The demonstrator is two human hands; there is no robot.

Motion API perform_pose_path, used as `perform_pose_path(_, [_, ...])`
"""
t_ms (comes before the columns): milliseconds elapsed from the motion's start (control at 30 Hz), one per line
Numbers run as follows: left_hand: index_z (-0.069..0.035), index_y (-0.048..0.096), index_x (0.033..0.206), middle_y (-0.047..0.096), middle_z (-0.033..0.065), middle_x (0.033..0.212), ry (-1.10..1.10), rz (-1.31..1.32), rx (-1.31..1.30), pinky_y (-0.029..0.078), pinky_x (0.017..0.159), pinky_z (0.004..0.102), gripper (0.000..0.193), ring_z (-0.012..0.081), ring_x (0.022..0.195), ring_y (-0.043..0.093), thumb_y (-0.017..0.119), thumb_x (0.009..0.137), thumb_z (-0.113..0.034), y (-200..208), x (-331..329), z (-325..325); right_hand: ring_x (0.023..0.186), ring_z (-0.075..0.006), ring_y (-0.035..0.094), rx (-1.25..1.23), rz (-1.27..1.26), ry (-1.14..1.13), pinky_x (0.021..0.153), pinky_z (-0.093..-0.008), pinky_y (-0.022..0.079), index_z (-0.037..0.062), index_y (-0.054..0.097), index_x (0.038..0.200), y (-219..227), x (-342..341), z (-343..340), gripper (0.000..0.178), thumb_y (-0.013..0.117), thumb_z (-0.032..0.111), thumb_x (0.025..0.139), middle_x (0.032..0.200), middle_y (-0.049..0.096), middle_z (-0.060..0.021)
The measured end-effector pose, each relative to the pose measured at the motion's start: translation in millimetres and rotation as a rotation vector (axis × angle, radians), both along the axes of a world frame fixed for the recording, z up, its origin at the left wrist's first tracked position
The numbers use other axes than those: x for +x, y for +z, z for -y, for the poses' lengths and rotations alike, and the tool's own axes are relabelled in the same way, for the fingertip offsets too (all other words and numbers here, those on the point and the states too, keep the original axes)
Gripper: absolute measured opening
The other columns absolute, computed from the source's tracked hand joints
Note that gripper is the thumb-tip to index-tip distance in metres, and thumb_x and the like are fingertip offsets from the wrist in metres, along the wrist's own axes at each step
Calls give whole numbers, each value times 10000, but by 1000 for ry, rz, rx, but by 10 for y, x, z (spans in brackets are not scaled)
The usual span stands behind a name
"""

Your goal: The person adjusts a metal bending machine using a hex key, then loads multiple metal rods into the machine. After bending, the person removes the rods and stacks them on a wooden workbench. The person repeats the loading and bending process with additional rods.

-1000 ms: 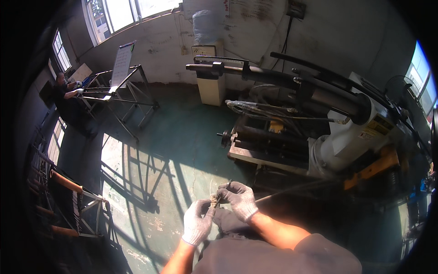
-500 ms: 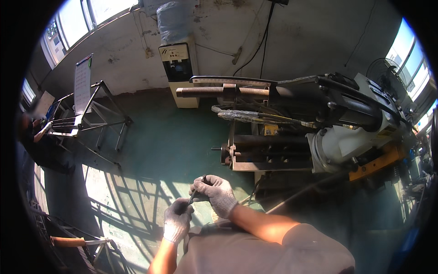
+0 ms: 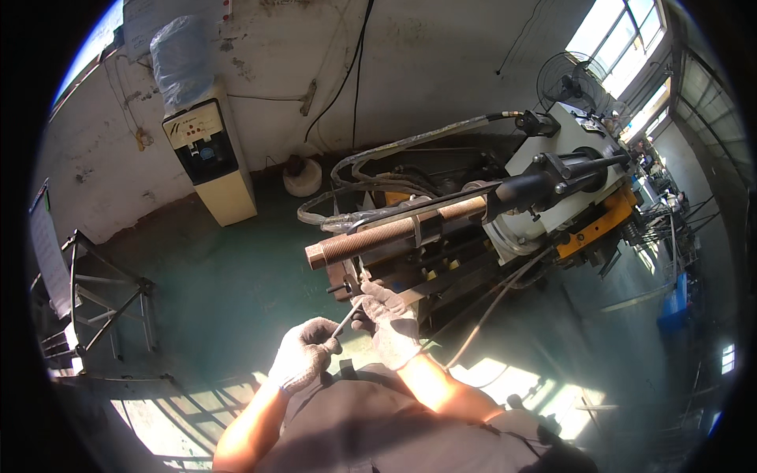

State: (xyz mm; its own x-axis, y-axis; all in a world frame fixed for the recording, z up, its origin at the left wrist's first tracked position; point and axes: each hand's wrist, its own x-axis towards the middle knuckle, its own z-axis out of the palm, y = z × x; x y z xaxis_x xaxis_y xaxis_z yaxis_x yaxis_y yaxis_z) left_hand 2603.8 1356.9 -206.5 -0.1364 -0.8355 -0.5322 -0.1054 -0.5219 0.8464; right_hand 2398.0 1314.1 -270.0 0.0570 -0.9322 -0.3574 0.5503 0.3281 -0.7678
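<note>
Both my hands wear pale knitted work gloves with dark palms. My left hand (image 3: 306,355) is closed round the lower end of a thin grey metal rod (image 3: 345,319). The rod slants up and to the right toward the machine's near end. My right hand (image 3: 389,325) closes on the rod's upper end, though its fingers partly hide the grip. Just beyond the fingers is the machine's end block (image 3: 341,282), with a dark pin sticking out. Above it runs a thick threaded shaft (image 3: 371,243) with a hex end. Whether the rod touches the block, I cannot tell.
The machine's white body (image 3: 512,236) and orange beam (image 3: 595,229) stretch off to the right. Hoses (image 3: 410,142) loop above the shaft. A water dispenser (image 3: 213,158) stands by the wall. At left is a metal frame (image 3: 110,296); a fan (image 3: 572,85) stands far right.
My view has swung right and come nearer the machine. Both hands, with the rod between them, are now beside its end block. The person at far left has gone out of view.
</note>
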Motion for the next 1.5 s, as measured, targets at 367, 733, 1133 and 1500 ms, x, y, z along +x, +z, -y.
perform_pose_path(367, [52, 632, 1518, 788, 192, 1235, -180, -823, 8, 655, 835, 396, 836, 264, 998, 775, 991, 902, -387, 36, 625, 1113, 695, -140, 705, -18, -596, -126, 611, -309, 571, -17, 805, 1142, 36, 0, 443, 192, 753, 165, 1111, 900, 783, -59])
perform_pose_path(733, [14, 780, 1194, 777, 107, 1172, -261, -546, -168, 604, 1018, 364, 137, 201, 1121, 737, 767, 1079, -59, -143, 86, 1850, 832, -117, 666, -2, -661, 138, 712, -281, 555, 66, 701, 1152, 223, -16, 781, 147, 712, 213, 1153, 949, 694, -1])
perform_pose_path(1133, [44, 729, 1248, 758, 129, 996, -586, -850, 254, 588, 690, 345, 219, 203, 769, 706, 792, 1091, -95, -238, -367, 2543, 1079, -196, 732, -181, 325, -707, 934, -326, 620, -42, 619, 1406, 269, 105, 516, 305, 679, 143, 1170, 1140, 733, -134])
perform_pose_path(1500, [31, 675, 1323, 798, 186, 1106, -659, -384, -154, 632, 687, 366, 684, 249, 773, 769, 753, 1079, -604, 843, -8, 2885, 984, -138, 711, -160, -243, -1137, 900, -333, 574, -28, 752, 1208, 203, 16, 567, 129, 723, 72, 1132, 1066, 759, -73])
